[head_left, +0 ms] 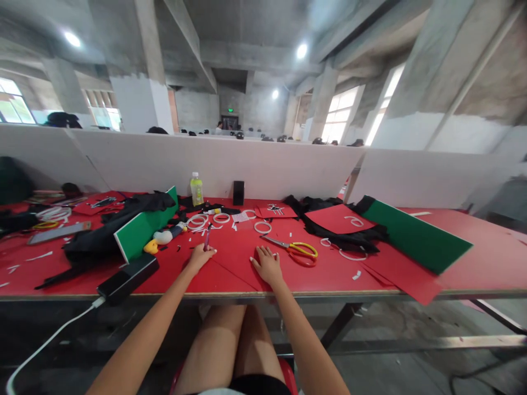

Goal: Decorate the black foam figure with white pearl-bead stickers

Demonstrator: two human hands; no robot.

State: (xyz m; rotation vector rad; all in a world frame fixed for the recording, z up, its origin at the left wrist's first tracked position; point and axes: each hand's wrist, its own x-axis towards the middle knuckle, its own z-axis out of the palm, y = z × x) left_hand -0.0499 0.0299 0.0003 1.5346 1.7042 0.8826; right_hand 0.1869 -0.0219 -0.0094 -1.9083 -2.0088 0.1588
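The person sits at a long red table [486,263], both bare arms stretched forward over its near edge. The left hand [200,257] lies on the red surface with its fingers curled around a slim pink pen [207,238], so its grip is pinching the pen, which points away from the person toward the back of the table. The right hand [267,264] rests palm down on a red sheet [230,269] that lies flat between and under the two hands; its grip is spread, fingers fanned out and holding nothing.

Just beyond the right hand lie yellow-handled scissors [294,248], near the fingertips but apart from them. Behind the pen sit several white rings [197,221] and small white scraps. To the left, a green board [142,227] stands tilted against a heap of black fabric [123,219], and a dark power bank [128,277] with a white cable [49,340] lies at the table's near edge. A small bottle of yellow-green drink [196,189] stands upright by the white partition [255,164] at the back. On the right, another green board [415,236] lies flat, partly over more black cloth and red sheets
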